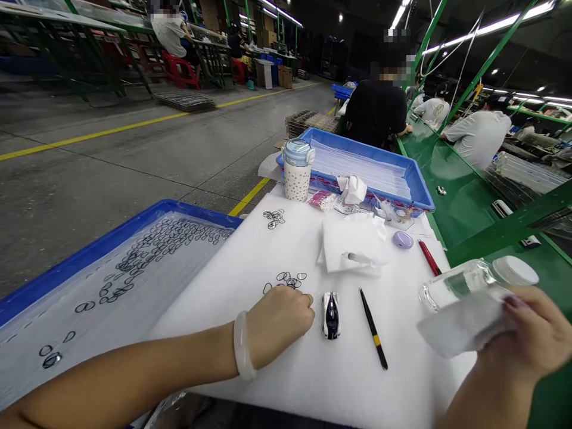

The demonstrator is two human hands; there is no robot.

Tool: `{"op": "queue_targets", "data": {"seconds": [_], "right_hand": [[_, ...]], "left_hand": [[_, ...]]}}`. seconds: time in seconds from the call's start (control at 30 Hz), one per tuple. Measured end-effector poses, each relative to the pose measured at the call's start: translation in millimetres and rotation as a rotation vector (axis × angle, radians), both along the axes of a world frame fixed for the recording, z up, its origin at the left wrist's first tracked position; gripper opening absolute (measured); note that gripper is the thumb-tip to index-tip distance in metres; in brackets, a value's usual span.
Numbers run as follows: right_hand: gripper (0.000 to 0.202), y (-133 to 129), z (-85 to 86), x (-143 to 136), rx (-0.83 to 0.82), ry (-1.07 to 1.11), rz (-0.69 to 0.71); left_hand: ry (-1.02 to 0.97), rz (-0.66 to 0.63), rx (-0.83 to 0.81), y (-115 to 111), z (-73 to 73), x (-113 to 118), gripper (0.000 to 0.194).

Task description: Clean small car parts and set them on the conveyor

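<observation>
My left hand (286,319), a white bangle at its wrist, is closed and rests on the white foam sheet (214,339). Its fingertips are turned away, so anything in them is hidden. Just beyond its knuckles lie several thin black rings (290,279). A white and black toy car (331,316) sits to its right, apart from the fingers. Black tweezers (373,328) with a yellow band lie further right. My right hand (531,333) pinches a white tissue (465,322), slightly blurred, in front of a clear bottle (473,280) with a white cap.
A blue tray (111,257) of black rings stands left; another blue tray (420,185) is at the back. A patterned cup (297,173), folded tissues (353,241), a purple case (403,239) and a red pen (429,257) surround the work area. A co-worker (375,113) sits ahead beside the green conveyor (451,179).
</observation>
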State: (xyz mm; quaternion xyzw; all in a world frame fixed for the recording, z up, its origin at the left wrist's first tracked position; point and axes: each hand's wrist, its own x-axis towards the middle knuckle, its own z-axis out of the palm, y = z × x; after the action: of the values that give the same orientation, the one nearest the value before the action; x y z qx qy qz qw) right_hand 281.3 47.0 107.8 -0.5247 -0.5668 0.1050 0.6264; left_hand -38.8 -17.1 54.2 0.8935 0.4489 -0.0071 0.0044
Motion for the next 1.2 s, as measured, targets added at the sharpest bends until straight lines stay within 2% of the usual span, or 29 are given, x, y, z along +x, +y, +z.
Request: {"op": "queue_targets", "data": {"seconds": [0.07,0.13,0.23,0.3,0.37,0.43,0.53,0.6,0.67,0.73,0.8,0.87,0.93,1.03,1.1,1.2], "right_hand": [[0.021,0,-1.0,-6,-0.173,0.000,0.176],[0.026,3,-2.0,-12,-0.418,-0.075,0.367],[0.039,9,-3.8,-20,-0.616,-0.263,0.458],[0.046,12,-3.4,-21,-0.622,-0.383,0.491],[0.044,10,-0.6,-18,-0.564,-0.428,0.538],[0.035,4,3.2,-15,-0.452,-0.309,0.551],[0.029,-8,5.5,-20,-0.286,0.059,0.504],[0.029,-13,2.6,-32,-0.304,0.231,0.542],[0.031,-17,-3.3,-50,-0.431,0.306,0.666],[0.038,-20,-10.0,-67,-0.521,0.316,0.806],[0.039,-24,-15.7,-81,-0.541,0.259,0.869],[0.035,-29,-20.0,-92,-0.505,0.169,0.859],[0.024,-34,-23.0,-100,-0.388,0.047,0.789],[0.008,-38,-25.0,-110,0.057,-0.243,0.633],[0.010,-39,-24.7,-117,0.320,-0.405,0.587],[0.019,-42,-24.4,-130,0.448,-0.521,0.588]], "left_hand": [[-0.010,-0.004,0.017,1,-0.6,-1,0.026],[-0.027,-0.006,0.014,2,-1.4,-4,0.024],[-0.163,0.002,-0.034,5,0.5,-8,0.011],[-0.425,0.009,-0.081,7,5.1,-9,0.005],[-0.784,0.055,-0.171,10,11.8,-9,0.009],[-1.141,0.152,-0.352,12,18.7,-8,0.015],[-1.541,0.305,-0.722,15,24.0,-5,0.036],[-1.705,0.348,-0.889,17,23.0,-3,0.048],[-1.803,0.356,-0.973,16,19.8,-1,0.049],[-1.871,0.345,-1.025,15,16.4,1,0.047],[-1.918,0.333,-1.069,14,14.1,2,0.043],[-1.939,0.338,-1.108,12,12.9,4,0.043],[-1.947,0.367,-1.135,11,12.4,6,0.044],[-1.960,0.419,-1.173,10,11.6,10,0.043],[-1.978,0.417,-1.194,10,11.4,12,0.040],[-1.998,0.368,-1.202,8,12.3,14,0.034]]}}
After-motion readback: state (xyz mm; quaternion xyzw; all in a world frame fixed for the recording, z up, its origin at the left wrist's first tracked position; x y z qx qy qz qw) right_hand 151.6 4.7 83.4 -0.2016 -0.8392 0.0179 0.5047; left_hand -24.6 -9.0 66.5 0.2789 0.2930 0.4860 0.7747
